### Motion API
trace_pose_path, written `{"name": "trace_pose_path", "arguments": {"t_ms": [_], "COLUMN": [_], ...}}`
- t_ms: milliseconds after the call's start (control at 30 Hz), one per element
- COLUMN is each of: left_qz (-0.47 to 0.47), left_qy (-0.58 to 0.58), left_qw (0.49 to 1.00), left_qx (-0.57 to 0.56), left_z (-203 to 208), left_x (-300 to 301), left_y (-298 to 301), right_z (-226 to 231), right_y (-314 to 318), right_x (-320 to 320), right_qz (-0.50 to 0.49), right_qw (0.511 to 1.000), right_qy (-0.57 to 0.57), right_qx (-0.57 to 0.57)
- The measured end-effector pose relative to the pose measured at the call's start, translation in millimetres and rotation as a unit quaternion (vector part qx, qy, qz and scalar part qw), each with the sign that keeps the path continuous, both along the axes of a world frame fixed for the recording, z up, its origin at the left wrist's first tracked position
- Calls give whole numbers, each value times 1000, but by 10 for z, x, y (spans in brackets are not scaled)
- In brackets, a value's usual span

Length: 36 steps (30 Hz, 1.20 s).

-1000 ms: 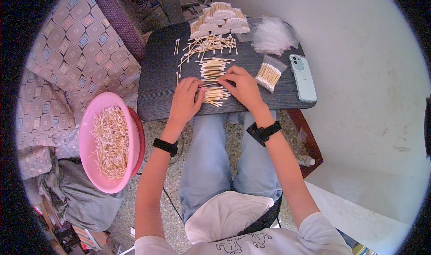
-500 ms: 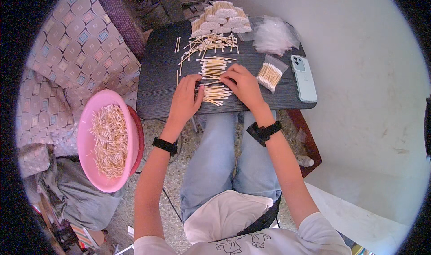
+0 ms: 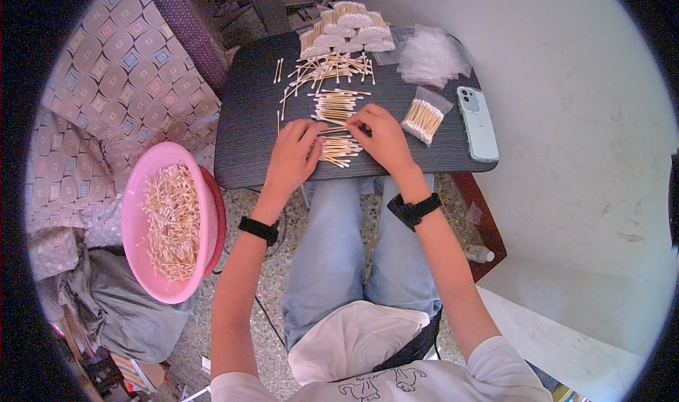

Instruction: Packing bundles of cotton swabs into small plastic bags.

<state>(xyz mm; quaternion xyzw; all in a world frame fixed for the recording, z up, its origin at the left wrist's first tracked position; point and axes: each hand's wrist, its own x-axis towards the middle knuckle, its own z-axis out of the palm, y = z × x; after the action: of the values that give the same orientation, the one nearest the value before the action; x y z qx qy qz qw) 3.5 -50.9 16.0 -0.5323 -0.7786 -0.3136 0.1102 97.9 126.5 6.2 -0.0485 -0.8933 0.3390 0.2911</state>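
Note:
A dark board point(image 3: 247, 140) lies across my knees with wooden cotton swabs on it. My left hand point(image 3: 293, 154) and my right hand point(image 3: 382, 139) rest flat on the board with their fingertips meeting over a small row of swabs point(image 3: 338, 146). Both pinch at these swabs; how many each holds is hidden by the fingers. A second tidy row of swabs point(image 3: 334, 105) lies just beyond, and a loose scatter point(image 3: 329, 68) lies farther out. A small clear bag filled with swabs point(image 3: 423, 118) sits to the right of my right hand.
Filled swab bags point(image 3: 346, 28) are stacked at the board's far edge beside a pile of empty clear bags point(image 3: 431, 54). A pale green phone point(image 3: 477, 123) lies at the right edge. A pink basin point(image 3: 134, 225) of loose swabs stands on the left, by patterned fabric point(image 3: 113, 98).
Both hands have shifted slightly toward the middle of the board and closed in on the nearest row of swabs. Nothing else on the board has moved.

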Motion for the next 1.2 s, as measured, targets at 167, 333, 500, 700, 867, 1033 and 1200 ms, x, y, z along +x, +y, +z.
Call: {"name": "trace_pose_path", "arguments": {"t_ms": [167, 333, 500, 700, 867, 1033, 1200], "left_qz": [-10, -2, 8, 1, 14, 12, 10], "left_qy": [24, 7, 31, 28, 21, 27, 16], "left_qw": [999, 1000, 999, 1000, 1000, 1000, 1000], "left_qx": [-28, -21, 3, -4, -7, -5, -24], "left_z": [-24, -49, -53, -57, -44, -52, -54], "left_x": [-8, -16, -18, -22, 1, -1, -15], "left_y": [-26, -18, 5, 9, -8, 15, 12], "right_z": [4, 11, 8, -18, -4, -20, -19], "right_y": [-11, -16, 2, 23, 5, 11, -12], "right_x": [-1, -11, -15, -14, -15, -22, -30], "right_qz": [11, 10, -14, -5, -5, 4, 1], "right_qw": [1000, 999, 997, 997, 998, 998, 998], "right_qy": [-8, -9, -2, 5, 0, 20, 35], "right_qx": [-20, -30, -75, -71, -68, -63, -55]}}
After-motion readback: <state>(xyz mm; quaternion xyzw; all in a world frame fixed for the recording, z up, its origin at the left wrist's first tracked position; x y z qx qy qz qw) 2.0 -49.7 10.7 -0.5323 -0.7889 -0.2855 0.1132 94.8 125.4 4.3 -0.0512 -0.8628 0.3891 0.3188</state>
